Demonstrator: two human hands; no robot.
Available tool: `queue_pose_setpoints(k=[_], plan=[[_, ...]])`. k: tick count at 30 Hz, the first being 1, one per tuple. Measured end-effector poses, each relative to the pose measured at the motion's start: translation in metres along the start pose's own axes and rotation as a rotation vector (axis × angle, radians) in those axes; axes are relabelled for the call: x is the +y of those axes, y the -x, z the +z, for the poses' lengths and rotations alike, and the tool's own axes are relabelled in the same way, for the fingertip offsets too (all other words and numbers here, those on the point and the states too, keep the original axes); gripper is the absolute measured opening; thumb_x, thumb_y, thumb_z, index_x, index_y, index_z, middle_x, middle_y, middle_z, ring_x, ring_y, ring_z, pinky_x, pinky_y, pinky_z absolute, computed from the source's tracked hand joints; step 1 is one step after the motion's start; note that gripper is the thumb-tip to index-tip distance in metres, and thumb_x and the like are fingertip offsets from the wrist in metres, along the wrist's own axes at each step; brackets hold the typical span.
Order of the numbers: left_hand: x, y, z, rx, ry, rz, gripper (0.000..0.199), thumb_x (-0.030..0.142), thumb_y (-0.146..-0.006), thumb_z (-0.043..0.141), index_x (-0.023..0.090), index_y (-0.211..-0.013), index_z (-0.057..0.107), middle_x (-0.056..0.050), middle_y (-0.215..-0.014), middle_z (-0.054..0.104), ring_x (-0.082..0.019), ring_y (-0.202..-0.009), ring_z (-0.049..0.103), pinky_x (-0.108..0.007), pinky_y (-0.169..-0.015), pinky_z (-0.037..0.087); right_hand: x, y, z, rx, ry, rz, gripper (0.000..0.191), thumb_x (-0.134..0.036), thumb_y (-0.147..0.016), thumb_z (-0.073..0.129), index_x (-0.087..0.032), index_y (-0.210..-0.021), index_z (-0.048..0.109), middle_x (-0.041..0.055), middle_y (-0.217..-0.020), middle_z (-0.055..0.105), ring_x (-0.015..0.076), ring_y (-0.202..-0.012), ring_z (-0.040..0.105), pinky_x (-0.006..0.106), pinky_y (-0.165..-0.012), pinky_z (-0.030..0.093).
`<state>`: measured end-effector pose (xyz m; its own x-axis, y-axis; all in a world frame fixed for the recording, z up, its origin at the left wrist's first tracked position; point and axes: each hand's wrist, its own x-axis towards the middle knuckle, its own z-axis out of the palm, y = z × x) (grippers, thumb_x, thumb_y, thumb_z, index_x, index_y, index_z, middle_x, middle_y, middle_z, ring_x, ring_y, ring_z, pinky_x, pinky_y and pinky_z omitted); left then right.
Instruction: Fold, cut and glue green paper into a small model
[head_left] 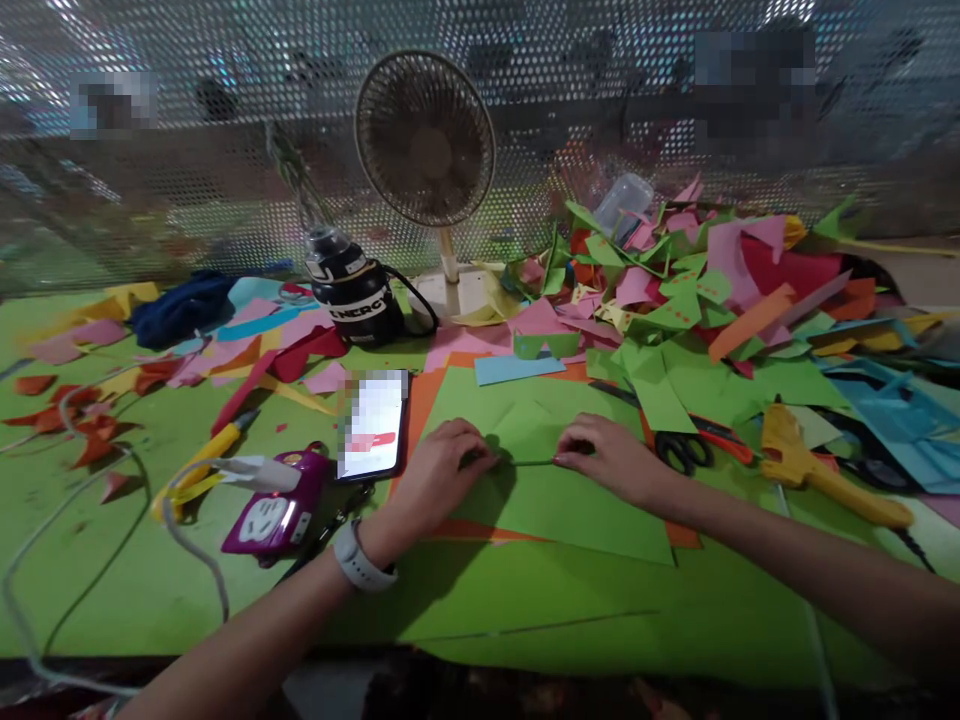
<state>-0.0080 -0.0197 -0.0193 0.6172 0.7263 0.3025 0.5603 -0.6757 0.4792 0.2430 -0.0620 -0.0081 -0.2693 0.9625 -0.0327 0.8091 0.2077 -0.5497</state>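
Observation:
Between my two hands is a small piece of green paper [525,435] with a dark, folded-looking lower edge. The fingers of my left hand [457,458] are pinched at the left end of that edge, and a pale watch sits on that wrist. At the right end my right hand [600,455] pinches the same edge between thumb and fingers. Beneath lies a larger green sheet [600,525], and an orange sheet [416,400] shows under it. Just right of my right hand are black-handled scissors [684,452], with their blades partly under paper.
To the left are a lit phone [373,425], a purple power bank-like device [277,505], a yellow cutter [217,445] and loose cables. A black jug [352,300] and a fan [427,140] stand behind. A paper-scrap heap [675,290] and a yellow glue gun [817,465] lie right.

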Motion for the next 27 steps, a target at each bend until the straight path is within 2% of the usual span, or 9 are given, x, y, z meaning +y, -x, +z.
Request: queue_pose_setpoints(k=[8, 12, 14, 16, 18, 19, 21, 24, 27], plan=[[-0.018, 0.021, -0.026, -0.027, -0.034, -0.114, 0.020, 0.021, -0.091, 0.057, 0.018, -0.074, 0.065, -0.005, -0.082, 0.065, -0.018, -0.075, 0.065, -0.030, -0.067, 0.054, -0.002, -0.006, -0.003, -0.053, -0.110, 0.097, 0.006, -0.019, -0.082, 0.068, -0.018, -0.078, 0.071, 0.0039, -0.079, 0.066, 0.0158, -0.071, 0.063, 0.027, -0.065, 0.047], [-0.014, 0.034, -0.032, 0.085, -0.266, -0.085, 0.021, 0.023, -0.096, 0.051, 0.017, -0.081, 0.065, -0.007, -0.088, 0.068, -0.021, -0.080, 0.065, -0.035, -0.071, 0.053, -0.002, -0.009, -0.005, -0.073, -0.113, 0.124, 0.006, -0.021, -0.080, 0.069, -0.019, -0.075, 0.071, 0.0029, -0.075, 0.067, 0.0159, -0.068, 0.062, 0.026, -0.061, 0.046], [-0.001, 0.038, -0.024, 0.175, -0.384, 0.030, 0.023, 0.027, -0.100, 0.046, 0.016, -0.098, 0.066, -0.010, -0.102, 0.071, -0.024, -0.095, 0.066, -0.039, -0.080, 0.052, -0.002, -0.010, -0.005, -0.080, -0.114, 0.133, 0.007, -0.022, -0.079, 0.069, -0.019, -0.073, 0.071, 0.0028, -0.074, 0.067, 0.0163, -0.067, 0.062, 0.027, -0.060, 0.045], [0.017, 0.039, -0.009, 0.079, -0.416, 0.212, 0.037, 0.039, -0.102, 0.040, 0.015, -0.123, 0.059, -0.013, -0.127, 0.065, -0.025, -0.117, 0.059, -0.041, -0.095, 0.047, -0.002, -0.012, -0.005, -0.086, -0.117, 0.133, 0.008, -0.023, -0.078, 0.068, -0.019, -0.072, 0.071, 0.0029, -0.073, 0.068, 0.0165, -0.067, 0.062, 0.027, -0.060, 0.045], [0.033, 0.039, 0.009, -0.053, -0.429, 0.307, 0.070, 0.062, -0.098, 0.034, 0.007, -0.140, 0.044, -0.019, -0.145, 0.050, -0.029, -0.137, 0.043, -0.047, -0.109, 0.036, -0.001, -0.013, -0.005, -0.093, -0.120, 0.128, 0.009, -0.024, -0.078, 0.068, -0.019, -0.072, 0.070, 0.0028, -0.072, 0.068, 0.0163, -0.066, 0.061, 0.027, -0.059, 0.045], [0.039, 0.038, 0.017, -0.100, -0.416, 0.318, 0.085, 0.071, -0.093, 0.031, 0.004, -0.144, 0.037, -0.021, -0.150, 0.043, -0.030, -0.141, 0.036, -0.047, -0.113, 0.031, 0.000, -0.013, -0.005, -0.095, -0.122, 0.123, 0.009, -0.025, -0.079, 0.067, -0.018, -0.072, 0.070, 0.0027, -0.071, 0.068, 0.0161, -0.065, 0.061, 0.026, -0.059, 0.045], [0.045, 0.037, 0.029, -0.153, -0.386, 0.277, 0.100, 0.079, -0.087, 0.028, 0.002, -0.150, 0.025, -0.022, -0.156, 0.032, -0.030, -0.147, 0.025, -0.048, -0.117, 0.023, 0.001, -0.013, -0.004, -0.095, -0.123, 0.114, 0.011, -0.026, -0.079, 0.066, -0.018, -0.072, 0.069, 0.0024, -0.070, 0.067, 0.0157, -0.064, 0.060, 0.026, -0.058, 0.045], [0.043, 0.035, 0.035, -0.187, -0.344, 0.221, 0.104, 0.081, -0.085, 0.027, 0.003, -0.153, 0.016, -0.021, -0.159, 0.025, -0.029, -0.149, 0.016, -0.048, -0.120, 0.017, 0.002, -0.013, -0.004, -0.093, -0.132, 0.117, 0.013, -0.029, -0.078, 0.065, -0.018, -0.073, 0.069, 0.0030, -0.071, 0.067, 0.0161, -0.064, 0.059, 0.027, -0.059, 0.045], [0.041, 0.035, 0.035, -0.200, -0.337, 0.203, 0.106, 0.082, -0.084, 0.026, 0.003, -0.153, 0.016, -0.021, -0.159, 0.025, -0.029, -0.149, 0.016, -0.047, -0.119, 0.018, 0.004, -0.013, -0.004, -0.105, -0.153, 0.121, 0.015, -0.032, -0.078, 0.064, -0.018, -0.073, 0.069, 0.0036, -0.072, 0.067, 0.0171, -0.065, 0.060, 0.028, -0.059, 0.046]])
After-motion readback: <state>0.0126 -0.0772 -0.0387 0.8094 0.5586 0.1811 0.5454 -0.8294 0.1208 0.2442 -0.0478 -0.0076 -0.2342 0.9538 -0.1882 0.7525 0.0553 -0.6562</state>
